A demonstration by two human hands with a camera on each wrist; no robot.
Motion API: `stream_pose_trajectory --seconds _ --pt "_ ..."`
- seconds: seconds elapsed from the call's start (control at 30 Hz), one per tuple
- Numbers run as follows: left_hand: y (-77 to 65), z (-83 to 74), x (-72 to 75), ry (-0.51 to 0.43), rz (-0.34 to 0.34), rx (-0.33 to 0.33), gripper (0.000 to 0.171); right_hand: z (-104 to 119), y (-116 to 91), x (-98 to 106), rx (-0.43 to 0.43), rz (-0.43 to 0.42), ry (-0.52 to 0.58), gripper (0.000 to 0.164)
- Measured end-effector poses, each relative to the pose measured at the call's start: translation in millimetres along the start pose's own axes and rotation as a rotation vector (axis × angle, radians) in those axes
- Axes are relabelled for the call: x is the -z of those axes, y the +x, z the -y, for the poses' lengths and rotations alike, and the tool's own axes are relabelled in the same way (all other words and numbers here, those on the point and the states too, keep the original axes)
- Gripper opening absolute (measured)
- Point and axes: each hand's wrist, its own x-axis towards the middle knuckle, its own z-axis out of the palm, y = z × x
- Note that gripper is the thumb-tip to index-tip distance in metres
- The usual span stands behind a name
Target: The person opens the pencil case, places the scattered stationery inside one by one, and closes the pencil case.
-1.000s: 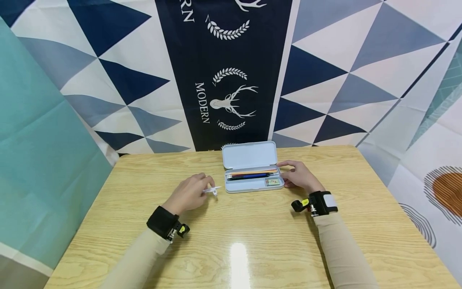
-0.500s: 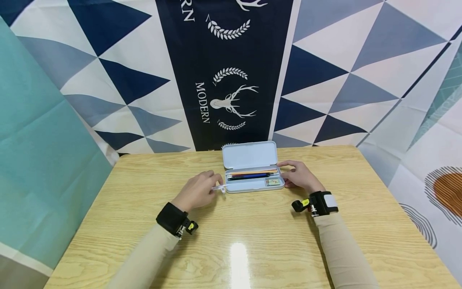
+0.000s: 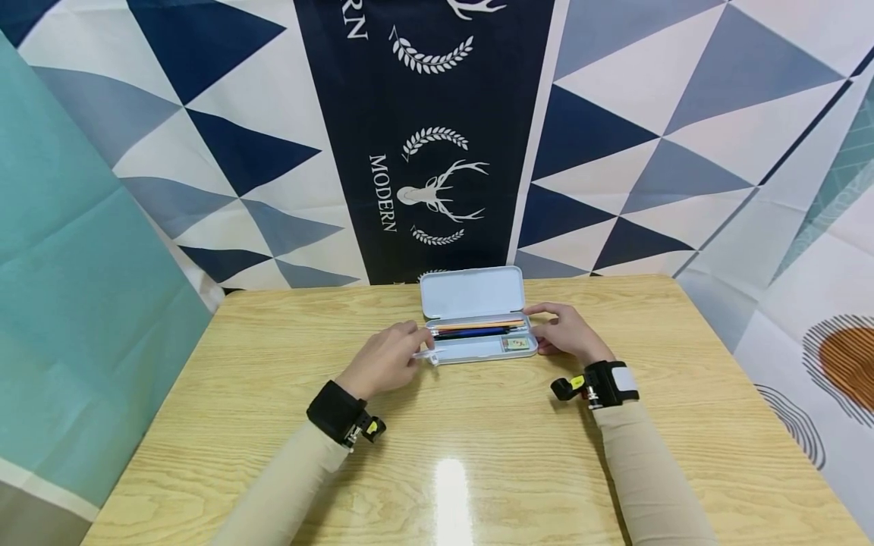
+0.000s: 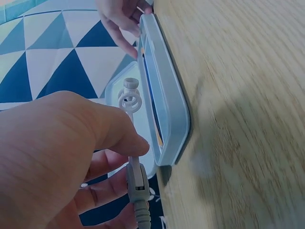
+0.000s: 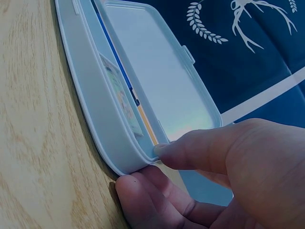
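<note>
My left hand [image 3: 385, 358] pinches a white drawing compass [image 4: 137, 176] between thumb and fingers. A ring with a screw knob shows at one end of it, a grey ribbed grip at the other. In the head view the compass lies over the left front corner of an open light-blue pencil case [image 3: 471, 352]; whether it touches cannot be told. At the case's right end, my right hand [image 3: 568, 334] holds the wall, thumb on the rim and fingers outside. Pencils and pens [image 3: 478, 332] fill the back compartment. A small patterned block [image 3: 515, 344] sits front right.
The case's lid [image 3: 473, 294] stands tilted back near the table's far edge. A patterned cloth [image 3: 437, 136] hangs behind the wooden table [image 3: 382, 470]. Each wrist wears a black band [image 3: 336, 412] with a small camera.
My left hand has moved right with the compass, from beside the case to over its left front corner. The right hand and the case have stayed put.
</note>
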Motion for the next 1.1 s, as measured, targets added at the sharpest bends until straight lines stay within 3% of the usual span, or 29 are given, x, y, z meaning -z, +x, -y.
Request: stream_pose_trajectory --seconds 0.2,0.5,1.1 --pt "2.0 -6.5 0.3 0.004 -0.015 -0.049 0.033 -0.8 0.5 -0.2 0.001 0.004 -0.001 0.044" --pt "7.1 -12.6 -0.3 -0.004 -0.015 -0.053 0.032 0.8 -1.1 0.5 0.002 0.006 -0.003 0.044" --pt "25.6 -13.6 -7.9 -0.009 -0.201 -0.087 0.034 0.8 0.4 -0.7 -0.014 -0.004 -0.003 0.043"
